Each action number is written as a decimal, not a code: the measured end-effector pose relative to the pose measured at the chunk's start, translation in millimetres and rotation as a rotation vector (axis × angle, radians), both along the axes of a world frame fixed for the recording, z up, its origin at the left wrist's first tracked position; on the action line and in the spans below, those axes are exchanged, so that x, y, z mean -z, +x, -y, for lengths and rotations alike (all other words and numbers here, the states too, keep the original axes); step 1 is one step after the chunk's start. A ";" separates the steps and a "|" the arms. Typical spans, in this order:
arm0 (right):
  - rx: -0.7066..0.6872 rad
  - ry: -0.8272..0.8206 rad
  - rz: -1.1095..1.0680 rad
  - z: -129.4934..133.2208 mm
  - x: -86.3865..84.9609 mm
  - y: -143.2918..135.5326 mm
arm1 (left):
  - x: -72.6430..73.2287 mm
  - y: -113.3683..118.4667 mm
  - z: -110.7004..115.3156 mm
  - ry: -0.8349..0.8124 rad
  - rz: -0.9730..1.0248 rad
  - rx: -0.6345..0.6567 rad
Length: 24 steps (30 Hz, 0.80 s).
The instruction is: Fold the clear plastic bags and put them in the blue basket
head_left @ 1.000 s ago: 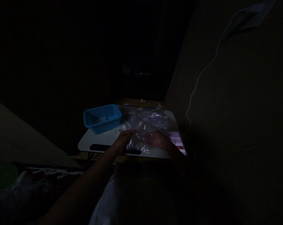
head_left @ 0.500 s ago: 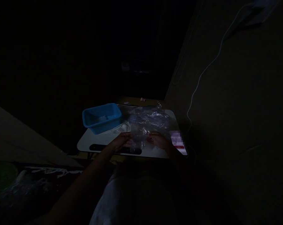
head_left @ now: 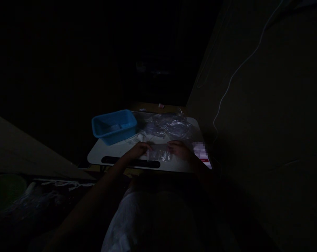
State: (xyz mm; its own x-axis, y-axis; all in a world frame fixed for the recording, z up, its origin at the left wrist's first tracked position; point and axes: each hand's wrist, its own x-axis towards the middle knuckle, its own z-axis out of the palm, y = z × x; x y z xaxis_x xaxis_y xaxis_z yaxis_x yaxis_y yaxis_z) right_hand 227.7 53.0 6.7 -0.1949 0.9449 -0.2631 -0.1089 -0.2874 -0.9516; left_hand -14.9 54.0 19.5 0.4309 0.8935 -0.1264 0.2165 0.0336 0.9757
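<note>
A clear plastic bag (head_left: 160, 153) is stretched between my two hands above the front part of a small white table (head_left: 96, 154). My left hand (head_left: 139, 149) grips its left edge, with the fingers closed on it. At the bag's right edge my right hand (head_left: 179, 149) pinches the plastic. Behind the hands lies a pile of crumpled clear plastic (head_left: 171, 126). The picture is very dark, so fine detail of the fingers and the bag is hard to make out.
A blue basin (head_left: 116, 135) stands at the table's left. A lit phone-like screen (head_left: 204, 159) lies at the right edge. Beyond the table is a small pinkish object (head_left: 161, 106). A white cable (head_left: 229, 84) hangs along the right wall, and a green basket (head_left: 7, 192) sits low at left.
The bag between my hands now hangs lower and looks flatter and smaller, and its top edge is straighter. Both hands still hold it. The whole view has shifted slightly.
</note>
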 end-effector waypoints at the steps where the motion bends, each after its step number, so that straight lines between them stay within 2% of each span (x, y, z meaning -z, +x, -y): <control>1: 0.033 0.054 0.072 -1.6 2.3 -2.1 | 2.4 -1.1 -2.0 0.077 -0.046 0.012; 4: 0.077 0.167 0.286 -5.7 7.6 -8.1 | 4.7 -2.4 -2.7 0.312 -0.174 -0.004; 7: 0.096 0.218 0.375 -8.0 9.9 -12.0 | 3.2 4.3 7.3 0.547 -0.310 -0.081; 10: 0.098 0.259 0.468 -8.4 9.8 -14.3 | 6.0 19.3 23.8 0.785 -0.549 0.021; 15: 0.115 0.358 0.656 -1.4 1.5 -18.1 | 19.7 34.7 41.4 0.842 -0.917 0.126; 19: 0.121 0.530 0.797 18.4 -9.8 -28.9 | 26.7 30.5 42.5 0.872 -1.027 0.149; 22: -0.092 0.853 1.163 35.8 -11.0 -44.4 | 29.1 27.0 42.2 0.882 -1.047 0.138; 24: -0.183 0.930 1.320 44.4 -7.2 -54.1 | 30.0 25.6 42.9 0.894 -1.058 0.127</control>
State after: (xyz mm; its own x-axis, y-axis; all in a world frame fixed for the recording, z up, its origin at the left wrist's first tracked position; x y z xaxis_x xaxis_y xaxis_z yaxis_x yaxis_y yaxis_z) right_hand 173.5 8.6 14.0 -0.4303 0.8555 0.2880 0.8488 0.4921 -0.1936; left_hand 10.7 11.0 -10.5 0.5735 0.8059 0.1471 0.8120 -0.5830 0.0284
